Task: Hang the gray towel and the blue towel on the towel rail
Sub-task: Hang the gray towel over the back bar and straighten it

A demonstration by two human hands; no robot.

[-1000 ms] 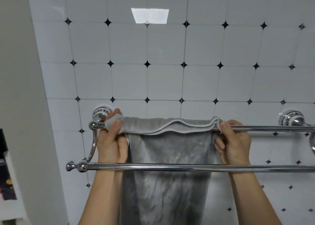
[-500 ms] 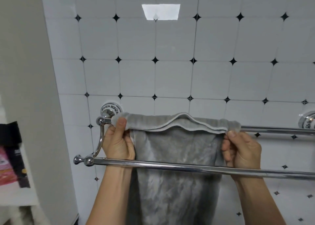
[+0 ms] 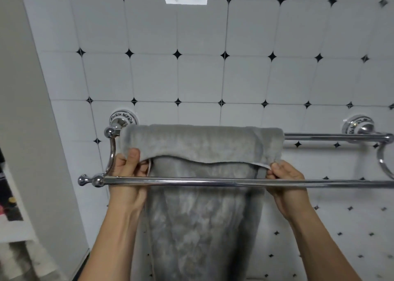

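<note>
The gray towel is draped over the back bar of the chrome double towel rail, with a short flap in front and a long part hanging behind the front bar. My left hand pinches the flap's lower left corner. At the lower right corner, my right hand pinches the flap's white-edged hem. Both arms reach up from below, behind the front bar. The blue towel is not in view.
White wall tiles with small black diamonds lie behind the rail. A gray wall edge stands at the left, with blurred shelf items beyond it. A chrome ring hangs at the rail's right end.
Both hands have pulled the towel's front flap downward, so more gray cloth lies over the back bar. The view has shifted closer and slightly upward.
</note>
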